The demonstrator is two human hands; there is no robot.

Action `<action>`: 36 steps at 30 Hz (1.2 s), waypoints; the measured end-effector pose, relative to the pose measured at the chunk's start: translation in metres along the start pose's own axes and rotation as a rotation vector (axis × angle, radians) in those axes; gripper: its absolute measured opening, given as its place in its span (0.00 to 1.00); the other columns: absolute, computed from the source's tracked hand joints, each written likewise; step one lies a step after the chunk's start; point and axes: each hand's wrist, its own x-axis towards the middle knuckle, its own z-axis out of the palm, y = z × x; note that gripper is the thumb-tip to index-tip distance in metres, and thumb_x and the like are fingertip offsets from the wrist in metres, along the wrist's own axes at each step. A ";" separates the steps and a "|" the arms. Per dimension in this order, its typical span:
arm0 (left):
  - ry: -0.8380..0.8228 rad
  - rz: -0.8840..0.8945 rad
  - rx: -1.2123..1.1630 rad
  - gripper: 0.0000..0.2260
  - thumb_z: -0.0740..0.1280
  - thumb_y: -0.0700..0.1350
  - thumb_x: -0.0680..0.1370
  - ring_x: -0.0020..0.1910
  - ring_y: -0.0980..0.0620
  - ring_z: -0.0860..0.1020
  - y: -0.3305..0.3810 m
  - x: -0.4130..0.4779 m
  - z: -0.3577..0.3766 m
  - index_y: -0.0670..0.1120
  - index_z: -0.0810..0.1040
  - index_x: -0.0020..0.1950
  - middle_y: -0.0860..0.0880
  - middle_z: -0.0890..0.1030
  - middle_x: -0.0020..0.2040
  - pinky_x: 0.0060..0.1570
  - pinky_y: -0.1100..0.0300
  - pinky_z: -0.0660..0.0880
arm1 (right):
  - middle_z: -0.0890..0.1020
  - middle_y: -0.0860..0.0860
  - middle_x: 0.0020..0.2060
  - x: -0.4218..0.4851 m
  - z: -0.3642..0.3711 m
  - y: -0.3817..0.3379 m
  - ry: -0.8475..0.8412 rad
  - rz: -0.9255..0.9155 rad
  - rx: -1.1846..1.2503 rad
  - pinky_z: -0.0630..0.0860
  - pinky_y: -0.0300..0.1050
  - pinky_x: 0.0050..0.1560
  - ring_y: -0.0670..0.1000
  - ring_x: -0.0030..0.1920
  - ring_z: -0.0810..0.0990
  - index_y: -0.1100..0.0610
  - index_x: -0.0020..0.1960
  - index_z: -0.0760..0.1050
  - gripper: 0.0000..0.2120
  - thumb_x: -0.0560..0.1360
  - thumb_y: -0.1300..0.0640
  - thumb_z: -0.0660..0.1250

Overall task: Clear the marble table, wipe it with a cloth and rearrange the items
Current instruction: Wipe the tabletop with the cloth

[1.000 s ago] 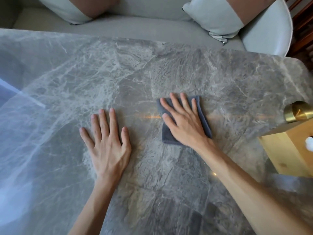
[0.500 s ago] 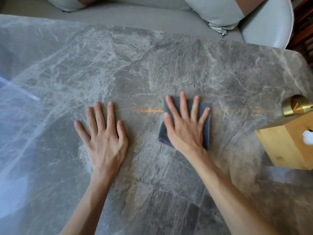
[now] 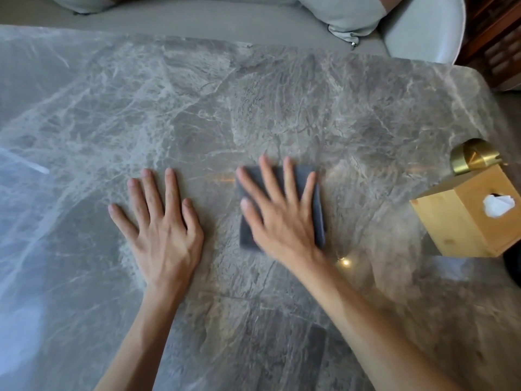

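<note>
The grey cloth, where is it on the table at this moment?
In the head view the grey cloth lies flat near the table's middle, under the spread right hand, between the left hand and the wooden tissue box.

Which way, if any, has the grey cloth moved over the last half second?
Yes. The grey cloth under the right hand slid slightly left, away from the wooden tissue box and toward the left hand.

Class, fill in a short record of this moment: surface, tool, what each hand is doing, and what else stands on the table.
surface: grey marble table
tool: dark grey cloth, folded flat
right hand: spread flat on the cloth
left hand: flat on bare marble, beside the cloth
other items: wooden tissue box at right edge; brass object behind it
</note>
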 end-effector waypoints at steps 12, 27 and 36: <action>-0.013 -0.012 0.007 0.25 0.49 0.52 0.83 0.81 0.47 0.45 0.002 0.003 0.000 0.53 0.48 0.81 0.47 0.49 0.82 0.74 0.32 0.41 | 0.46 0.46 0.80 0.062 -0.001 0.033 0.025 0.197 0.061 0.41 0.76 0.69 0.60 0.78 0.39 0.35 0.76 0.43 0.25 0.80 0.38 0.42; -0.042 -0.016 0.017 0.26 0.48 0.52 0.82 0.81 0.46 0.44 0.004 0.004 -0.002 0.53 0.49 0.80 0.46 0.50 0.82 0.73 0.31 0.41 | 0.46 0.46 0.80 0.053 -0.007 0.065 0.007 0.249 0.048 0.42 0.76 0.70 0.59 0.79 0.40 0.35 0.76 0.43 0.25 0.80 0.39 0.42; -0.059 -0.005 0.017 0.26 0.48 0.52 0.82 0.81 0.47 0.43 0.004 0.004 -0.004 0.53 0.48 0.81 0.46 0.49 0.82 0.74 0.31 0.41 | 0.49 0.46 0.79 -0.068 -0.005 0.065 -0.115 -0.169 -0.093 0.49 0.72 0.72 0.57 0.79 0.44 0.37 0.77 0.47 0.25 0.81 0.39 0.44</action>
